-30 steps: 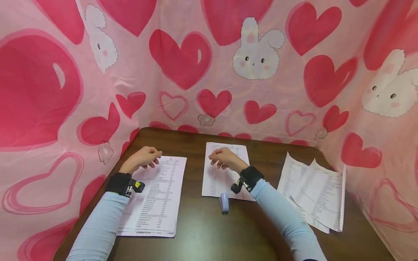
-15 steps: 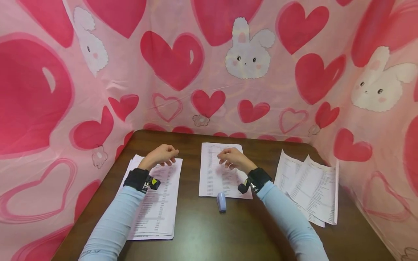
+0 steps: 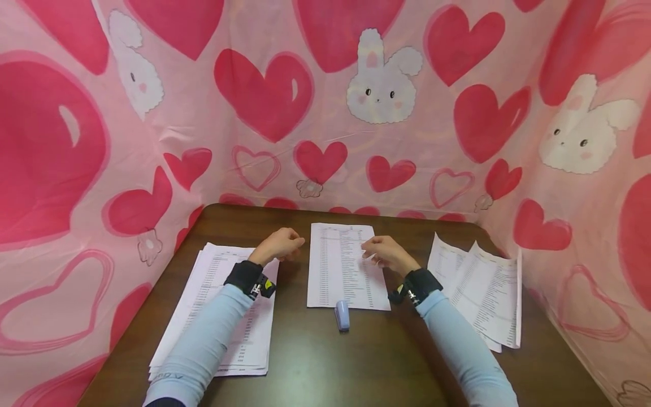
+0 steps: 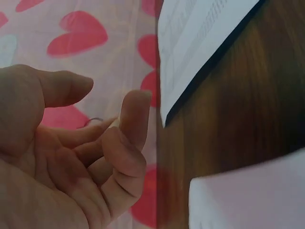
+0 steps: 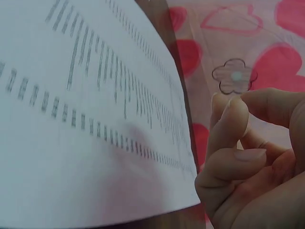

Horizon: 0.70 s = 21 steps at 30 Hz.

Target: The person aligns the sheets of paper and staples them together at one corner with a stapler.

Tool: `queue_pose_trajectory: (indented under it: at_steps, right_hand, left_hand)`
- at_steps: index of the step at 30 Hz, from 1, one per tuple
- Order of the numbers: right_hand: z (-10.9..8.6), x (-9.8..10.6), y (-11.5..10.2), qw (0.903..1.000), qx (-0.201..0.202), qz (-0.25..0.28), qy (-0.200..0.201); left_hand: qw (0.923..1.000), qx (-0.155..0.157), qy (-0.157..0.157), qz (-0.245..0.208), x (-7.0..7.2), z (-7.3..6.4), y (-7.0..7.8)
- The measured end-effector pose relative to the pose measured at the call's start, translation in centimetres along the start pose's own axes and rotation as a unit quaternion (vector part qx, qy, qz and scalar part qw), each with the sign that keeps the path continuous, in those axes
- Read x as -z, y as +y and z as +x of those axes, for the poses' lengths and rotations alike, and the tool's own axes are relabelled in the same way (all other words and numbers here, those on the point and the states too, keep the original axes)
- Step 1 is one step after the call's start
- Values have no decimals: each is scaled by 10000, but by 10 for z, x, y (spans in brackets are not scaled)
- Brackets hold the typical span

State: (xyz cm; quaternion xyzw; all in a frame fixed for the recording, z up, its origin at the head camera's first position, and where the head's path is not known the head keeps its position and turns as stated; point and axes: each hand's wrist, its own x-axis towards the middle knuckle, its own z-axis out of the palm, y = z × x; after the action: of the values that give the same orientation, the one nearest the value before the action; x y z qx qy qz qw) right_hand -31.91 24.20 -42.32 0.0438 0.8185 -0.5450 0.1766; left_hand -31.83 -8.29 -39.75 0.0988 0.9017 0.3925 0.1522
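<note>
A printed sheet stack [image 3: 335, 277] lies in the middle of the table, with a small lavender stapler [image 3: 342, 316] at its front edge. My left hand [image 3: 280, 246] hovers between this stack and the left paper stack [image 3: 249, 333]; its fingers are loosely bent and the thumb stands apart, nothing between them. Over the right side of the middle stack is my right hand [image 3: 390, 252]. Its thumb and forefinger tips come close together in the right wrist view, with no paper between them, and its shadow falls on the printed page [image 5: 95, 157].
To the right, overlapping printed sheets [image 3: 488, 299] with curled edges lie on the brown table [image 3: 310, 367]. A pink cloth [image 3: 315, 102] with hearts and rabbits hangs round the back and sides.
My left hand has moved right, from over the left stack to beside the middle stack. The right hand has shifted rightward across the middle stack. The view has turned slightly.
</note>
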Motion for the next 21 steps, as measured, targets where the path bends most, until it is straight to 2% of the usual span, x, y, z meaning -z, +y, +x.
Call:
queue_pose_trajectory:
  at_steps: [6,11,15,21]
  right_hand:
    - [0,8,9,9997,-121,-26,204]
    - [7,14,18,9989,-216,-222,339]
    - [9,19,26,9981,-277,-397,391]
    - [10,23,35,9971,-292,-412,569]
  left_hand:
    - [9989,297,22,-362,-14,9,3]
    - [9962,562,-27,-659,-24,19,-3]
    - [9929,841,-74,-843,-32,21,-9]
    - [9932,826,-166,-804,-38,24,-14]
